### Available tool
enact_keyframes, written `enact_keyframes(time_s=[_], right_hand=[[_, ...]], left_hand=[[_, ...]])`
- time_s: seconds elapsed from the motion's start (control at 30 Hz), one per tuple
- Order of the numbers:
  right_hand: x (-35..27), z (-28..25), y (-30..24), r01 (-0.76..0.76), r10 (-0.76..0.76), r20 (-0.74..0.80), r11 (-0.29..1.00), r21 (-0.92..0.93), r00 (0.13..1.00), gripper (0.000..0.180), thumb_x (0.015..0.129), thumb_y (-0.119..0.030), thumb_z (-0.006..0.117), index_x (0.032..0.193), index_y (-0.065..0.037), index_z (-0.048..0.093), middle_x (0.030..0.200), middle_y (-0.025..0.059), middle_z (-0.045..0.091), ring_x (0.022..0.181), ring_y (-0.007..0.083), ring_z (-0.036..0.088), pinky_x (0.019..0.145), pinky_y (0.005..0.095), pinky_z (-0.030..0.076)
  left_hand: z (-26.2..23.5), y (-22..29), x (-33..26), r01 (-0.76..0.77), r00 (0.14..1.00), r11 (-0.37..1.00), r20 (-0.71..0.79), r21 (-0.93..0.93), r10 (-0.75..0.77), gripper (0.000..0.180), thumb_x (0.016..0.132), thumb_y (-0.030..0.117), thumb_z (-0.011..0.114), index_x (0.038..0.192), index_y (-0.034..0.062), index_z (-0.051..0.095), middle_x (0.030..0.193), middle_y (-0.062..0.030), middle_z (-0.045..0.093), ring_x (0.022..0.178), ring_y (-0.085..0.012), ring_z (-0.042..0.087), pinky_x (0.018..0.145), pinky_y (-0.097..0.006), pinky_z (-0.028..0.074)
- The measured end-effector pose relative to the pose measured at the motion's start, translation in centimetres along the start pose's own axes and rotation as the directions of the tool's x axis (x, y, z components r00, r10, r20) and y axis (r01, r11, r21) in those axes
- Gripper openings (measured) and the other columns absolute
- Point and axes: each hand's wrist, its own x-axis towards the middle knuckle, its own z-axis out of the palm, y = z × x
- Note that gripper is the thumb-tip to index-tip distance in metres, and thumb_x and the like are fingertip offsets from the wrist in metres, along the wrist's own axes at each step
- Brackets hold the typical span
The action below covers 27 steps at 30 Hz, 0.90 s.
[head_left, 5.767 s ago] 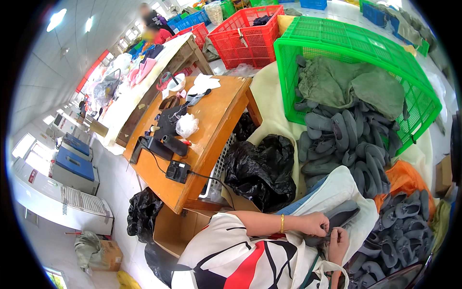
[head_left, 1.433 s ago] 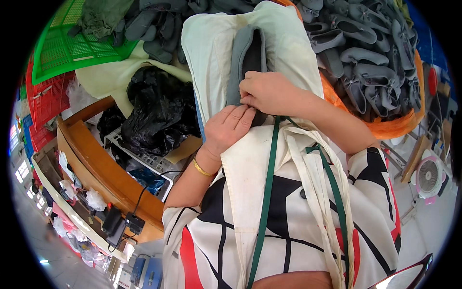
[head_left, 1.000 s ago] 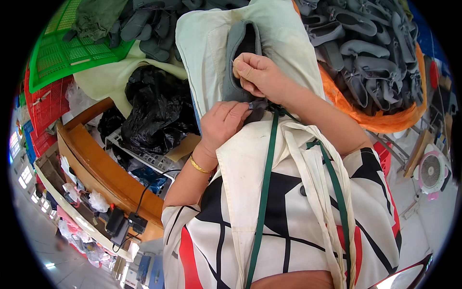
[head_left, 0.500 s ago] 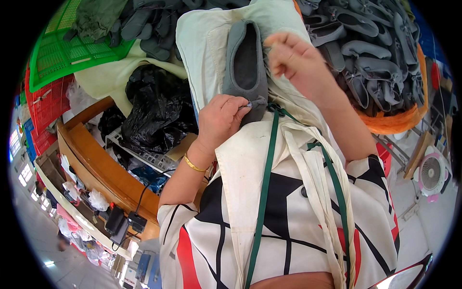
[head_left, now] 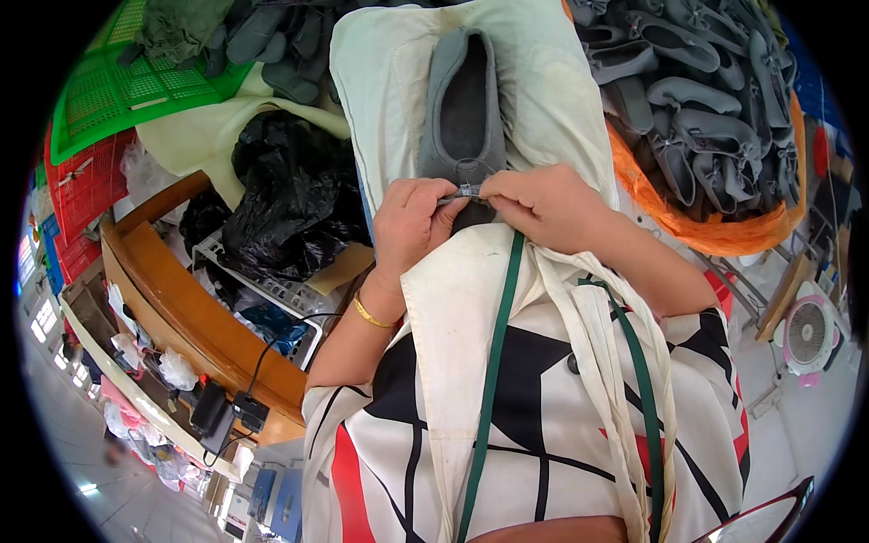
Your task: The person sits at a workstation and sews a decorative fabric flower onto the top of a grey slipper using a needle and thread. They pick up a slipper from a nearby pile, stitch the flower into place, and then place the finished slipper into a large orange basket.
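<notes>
A grey slip-on shoe (head_left: 499,118) lies on a white cushion in front of me, its toe toward my body. At its toe is a small grey bow (head_left: 468,191) with a shiny bit at the middle. My left hand (head_left: 409,222) pinches the bow's left side between thumb and fingers. From the right, my right hand (head_left: 549,204) is closed in a pinch at the bow's other side; what its fingertips hold is too small to make out. A thin thread loops over the shoe opening's front edge, just above the bow.
The white cushion (head_left: 561,118) lies under the shoe. To the right, an orange-edged bag (head_left: 724,237) is heaped with grey shoes. More grey shoes (head_left: 262,36) lie at the far left beside a green basket (head_left: 109,109). A black plastic bag (head_left: 290,199) and wooden furniture (head_left: 195,290) stand left.
My right hand has come down from beside the shoe opening to the bow, meeting my left hand there. My left hand stays at the bow. A thread loop now shows above it.
</notes>
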Motion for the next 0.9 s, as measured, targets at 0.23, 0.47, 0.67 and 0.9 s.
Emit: enact_keyframes(time_s=[0.23,0.47,0.67,0.9], right_hand=[[0.01,0.35,-0.04,-0.020,0.020,-0.005,1.000,0.002,1.000,0.011,0.088,-0.014,0.061,0.096,-0.009,0.066,0.074,0.0149,0.066,0.067,0.0365,0.064,0.060,0.0452,0.049],[0.34,-0.08,-0.21,-0.038,0.037,0.059,0.999,0.012,0.998,0.014,0.088,-0.011,0.059,0.098,-0.006,0.067,0.078,0.0151,0.067,0.070,0.0350,0.065,0.063,0.0419,0.051],[0.50,-0.54,-0.50,-0.068,0.070,0.125,0.998,-0.014,0.990,0.018,0.088,-0.010,0.060,0.104,-0.005,0.068,0.083,0.0152,0.069,0.072,0.0325,0.067,0.066,0.0371,0.052],[0.81,-0.10,-0.74,-0.051,0.052,0.090,0.999,-0.018,0.995,0.014,0.087,-0.012,0.056,0.093,-0.005,0.066,0.077,0.0171,0.067,0.071,0.0375,0.065,0.066,0.0464,0.051]], left_hand=[[0.23,-0.23,-0.19,-0.023,1.000,1.000,-0.020,0.010,0.023,0.020,0.077,0.009,0.078,0.091,0.0066,0.065,0.084,-0.0070,0.066,0.078,-0.0274,0.061,0.066,-0.035,0.051],[0.41,-0.41,-0.23,-0.045,0.998,0.999,-0.038,0.007,0.045,0.020,0.077,0.008,0.078,0.091,0.0063,0.065,0.084,-0.0068,0.066,0.077,-0.0264,0.061,0.065,-0.035,0.051],[0.38,-0.44,-0.14,-0.062,0.997,0.998,-0.037,0.017,0.062,0.020,0.077,0.007,0.079,0.091,0.0060,0.065,0.084,-0.0070,0.066,0.077,-0.0263,0.061,0.064,-0.034,0.051],[0.29,-0.65,-0.27,-0.086,0.995,0.996,-0.053,0.030,0.088,0.020,0.076,0.007,0.079,0.090,0.0064,0.065,0.082,-0.0066,0.066,0.076,-0.0261,0.061,0.063,-0.034,0.051]])
